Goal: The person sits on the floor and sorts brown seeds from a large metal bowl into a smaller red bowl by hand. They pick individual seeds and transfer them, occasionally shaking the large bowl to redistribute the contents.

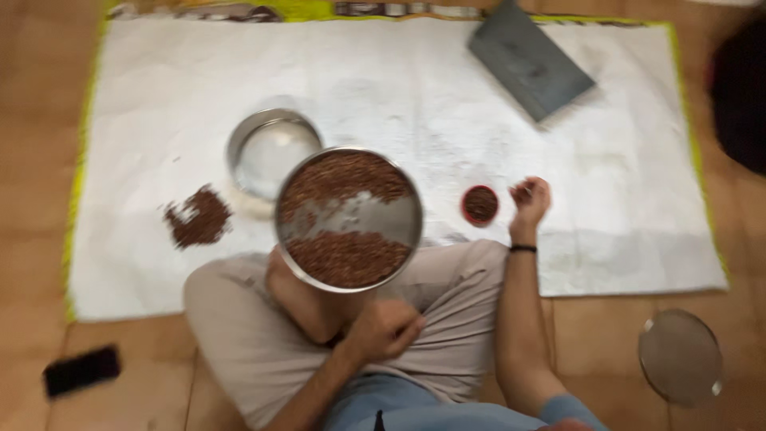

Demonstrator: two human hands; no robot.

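- The person wears loose trousers [447, 295] of a pale beige-grey colour; the cloth looks soft and has some folds.
- Below the trousers, at the bottom edge of the view, there is a light blue garment [415, 411] with a small dark mark in its middle.
- A short blue sleeve [570, 409] shows just right of this garment.
- A thin black band [523, 249] goes around the wrist of the right hand [531, 199].
- The left hand [387, 327], above the blue garment, has no ring or band that can be seen; both forearms are bare.
- The view is blurred, so finer details cannot be told.
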